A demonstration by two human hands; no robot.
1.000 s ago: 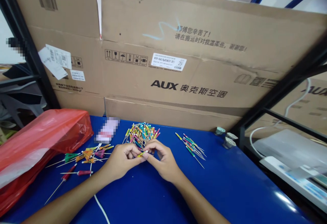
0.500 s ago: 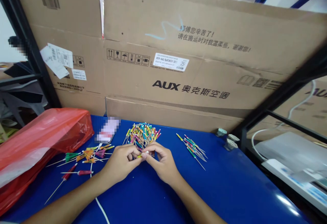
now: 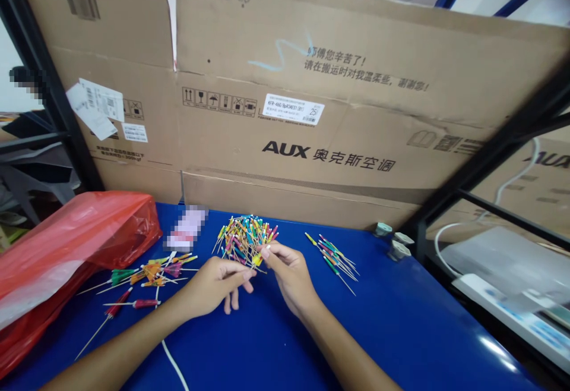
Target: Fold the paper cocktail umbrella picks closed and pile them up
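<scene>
A small yellow paper cocktail umbrella (image 3: 257, 259) is held between my two hands in front of the pile. The thumb and index finger of my right hand (image 3: 288, 272) pinch its top end. My left hand (image 3: 216, 287) is closed at thumb and index finger on what looks like its stick end, the other fingers hanging loose below. Just behind lies a heap of folded cocktail umbrellas (image 3: 240, 239) in many colours. On the left are several partly opened umbrellas (image 3: 154, 272) and two red ones, one of them a red umbrella (image 3: 146, 303) lying crosswise. A small row of folded umbrellas (image 3: 332, 257) lies to the right.
A red plastic bag (image 3: 120, 218) covers the left of the blue table (image 3: 356, 331). A phone (image 3: 187, 227) lies behind, and a white cable (image 3: 173, 361) runs to the front edge. A large cardboard sheet (image 3: 285, 195) stands along the back, by a black frame.
My hands have moved slightly apart. The yellow umbrella, mostly hidden between my fingers before, now shows its paper top. My left hand's lower fingers have loosened downward.
</scene>
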